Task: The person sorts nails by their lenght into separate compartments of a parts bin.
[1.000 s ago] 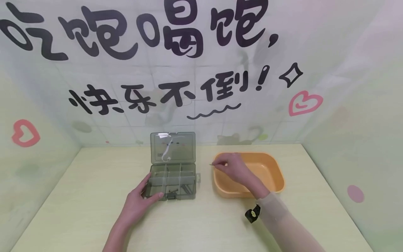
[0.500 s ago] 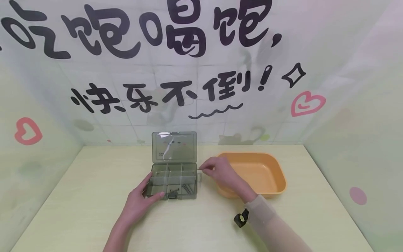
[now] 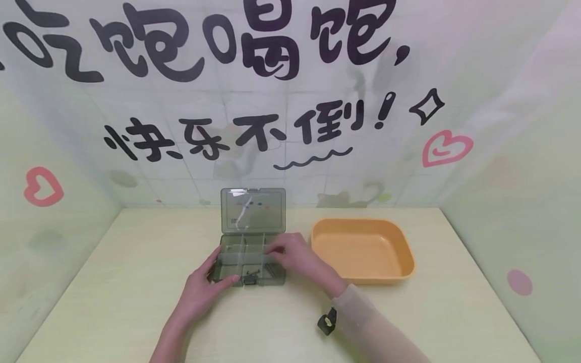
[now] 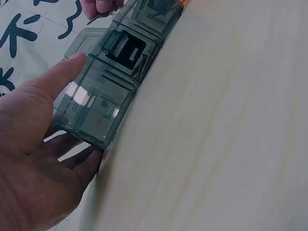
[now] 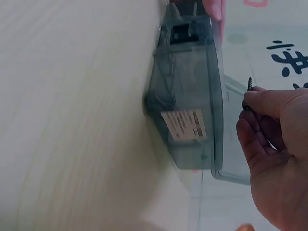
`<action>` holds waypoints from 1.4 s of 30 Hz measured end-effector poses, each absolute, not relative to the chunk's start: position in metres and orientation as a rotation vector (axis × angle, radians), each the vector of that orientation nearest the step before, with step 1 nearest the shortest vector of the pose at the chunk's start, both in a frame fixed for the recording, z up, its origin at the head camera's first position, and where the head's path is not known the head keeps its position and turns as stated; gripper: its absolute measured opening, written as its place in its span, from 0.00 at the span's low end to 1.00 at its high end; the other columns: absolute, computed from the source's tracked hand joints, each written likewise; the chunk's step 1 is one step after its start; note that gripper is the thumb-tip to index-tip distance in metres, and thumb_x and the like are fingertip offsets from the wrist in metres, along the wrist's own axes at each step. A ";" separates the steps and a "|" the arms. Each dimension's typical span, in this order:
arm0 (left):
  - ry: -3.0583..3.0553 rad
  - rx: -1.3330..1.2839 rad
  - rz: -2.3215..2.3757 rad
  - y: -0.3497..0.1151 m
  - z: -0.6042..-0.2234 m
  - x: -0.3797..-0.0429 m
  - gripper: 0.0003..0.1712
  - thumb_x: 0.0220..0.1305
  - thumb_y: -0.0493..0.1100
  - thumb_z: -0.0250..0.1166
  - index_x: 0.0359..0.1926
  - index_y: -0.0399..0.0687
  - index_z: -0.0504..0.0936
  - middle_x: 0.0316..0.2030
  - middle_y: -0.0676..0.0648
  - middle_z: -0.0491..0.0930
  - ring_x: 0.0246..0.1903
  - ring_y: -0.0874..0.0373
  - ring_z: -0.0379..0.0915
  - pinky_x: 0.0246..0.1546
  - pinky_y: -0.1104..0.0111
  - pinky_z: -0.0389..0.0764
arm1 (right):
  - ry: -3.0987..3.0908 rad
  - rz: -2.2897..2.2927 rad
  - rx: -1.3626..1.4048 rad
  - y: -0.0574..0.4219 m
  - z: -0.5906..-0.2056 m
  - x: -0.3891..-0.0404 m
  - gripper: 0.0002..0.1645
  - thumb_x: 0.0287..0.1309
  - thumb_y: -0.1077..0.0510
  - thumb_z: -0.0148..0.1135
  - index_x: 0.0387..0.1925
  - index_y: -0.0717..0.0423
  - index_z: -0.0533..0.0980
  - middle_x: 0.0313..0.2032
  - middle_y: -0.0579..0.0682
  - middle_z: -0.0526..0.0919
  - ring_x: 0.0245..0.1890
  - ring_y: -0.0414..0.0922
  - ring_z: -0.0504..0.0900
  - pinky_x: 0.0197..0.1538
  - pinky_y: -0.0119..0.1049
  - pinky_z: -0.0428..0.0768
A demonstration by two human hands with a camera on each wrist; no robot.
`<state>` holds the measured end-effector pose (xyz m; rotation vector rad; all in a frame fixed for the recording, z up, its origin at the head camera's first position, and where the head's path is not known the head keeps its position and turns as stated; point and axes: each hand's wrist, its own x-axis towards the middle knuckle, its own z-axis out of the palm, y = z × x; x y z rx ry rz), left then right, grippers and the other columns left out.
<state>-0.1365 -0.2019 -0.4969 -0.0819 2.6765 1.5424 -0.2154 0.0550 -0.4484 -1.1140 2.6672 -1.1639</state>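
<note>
A grey see-through compartment box lies on the table with its lid raised at the back. My left hand grips its left end, thumb on the front edge and fingers along the side. Above the right-hand compartments, my right hand pinches a small dark screw between thumb and forefinger. That screw is clearest in the right wrist view, its threaded end pointing away from the fingertips. A few loose screws lie in the front middle compartment, and longer ones are in the front right one, partly hidden.
To the right of the box stands an orange plastic tray with rounded corners. A pale wood-look table carries both. Behind rises a printed wall, with side walls left and right.
My right hand has moved left from over the orange tray to above the box, carrying the screw. My left hand stays on the box. The head view has shifted slightly.
</note>
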 end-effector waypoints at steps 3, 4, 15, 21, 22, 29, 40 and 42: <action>2.679 -0.083 1.537 -0.201 -0.495 -0.136 0.58 0.62 0.59 0.74 0.82 0.49 0.51 0.76 0.28 0.54 0.71 0.30 0.56 0.70 0.47 0.65 | 2.681 -1.130 -1.142 0.047 -0.449 -0.212 0.05 0.61 0.69 0.69 0.39 0.62 0.87 0.38 0.53 0.89 0.39 0.46 0.86 0.45 0.27 0.83; 2.678 -0.085 1.534 -0.201 -0.495 -0.136 0.58 0.62 0.59 0.74 0.82 0.49 0.51 0.76 0.28 0.54 0.71 0.30 0.56 0.70 0.47 0.65 | 2.679 -1.112 -1.129 0.044 -0.449 -0.211 0.05 0.62 0.68 0.69 0.39 0.62 0.87 0.37 0.52 0.89 0.39 0.44 0.86 0.44 0.27 0.82; 2.687 -0.083 1.529 -0.204 -0.493 -0.136 0.58 0.62 0.59 0.74 0.82 0.48 0.51 0.75 0.28 0.54 0.71 0.30 0.56 0.69 0.46 0.65 | 2.719 -0.929 -1.180 0.023 -0.446 -0.203 0.08 0.65 0.66 0.68 0.43 0.59 0.87 0.40 0.49 0.89 0.40 0.40 0.84 0.47 0.23 0.79; 2.687 -0.079 1.532 -0.203 -0.495 -0.137 0.58 0.62 0.58 0.75 0.82 0.47 0.51 0.75 0.27 0.54 0.71 0.30 0.56 0.69 0.47 0.65 | 2.770 -0.893 -1.197 0.022 -0.448 -0.200 0.08 0.64 0.66 0.68 0.43 0.58 0.87 0.40 0.48 0.88 0.41 0.40 0.84 0.47 0.23 0.79; 2.685 -0.078 1.534 -0.202 -0.495 -0.137 0.58 0.62 0.58 0.75 0.82 0.46 0.51 0.75 0.27 0.54 0.71 0.30 0.56 0.69 0.47 0.65 | 2.770 -0.902 -1.195 0.023 -0.449 -0.200 0.08 0.64 0.66 0.68 0.44 0.58 0.87 0.40 0.48 0.88 0.41 0.40 0.84 0.47 0.22 0.79; 2.689 -0.083 1.519 -0.201 -0.496 -0.135 0.59 0.62 0.59 0.75 0.82 0.46 0.51 0.74 0.27 0.55 0.71 0.30 0.57 0.69 0.46 0.65 | 2.712 -1.038 -1.119 0.028 -0.455 -0.202 0.08 0.64 0.64 0.69 0.45 0.59 0.87 0.39 0.48 0.88 0.37 0.34 0.82 0.42 0.18 0.78; 2.683 -0.083 1.493 -0.203 -0.493 -0.136 0.60 0.61 0.60 0.74 0.82 0.49 0.49 0.75 0.27 0.54 0.71 0.29 0.56 0.69 0.46 0.64 | 2.706 -1.192 -1.076 0.058 -0.447 -0.207 0.08 0.63 0.67 0.69 0.43 0.62 0.87 0.40 0.51 0.88 0.38 0.41 0.84 0.42 0.23 0.82; 2.682 -0.087 1.489 -0.203 -0.494 -0.136 0.60 0.61 0.60 0.74 0.82 0.48 0.49 0.75 0.27 0.54 0.71 0.29 0.56 0.70 0.45 0.64 | 2.702 -1.208 -1.047 0.064 -0.448 -0.207 0.09 0.63 0.67 0.69 0.44 0.61 0.87 0.39 0.51 0.88 0.38 0.40 0.84 0.41 0.24 0.82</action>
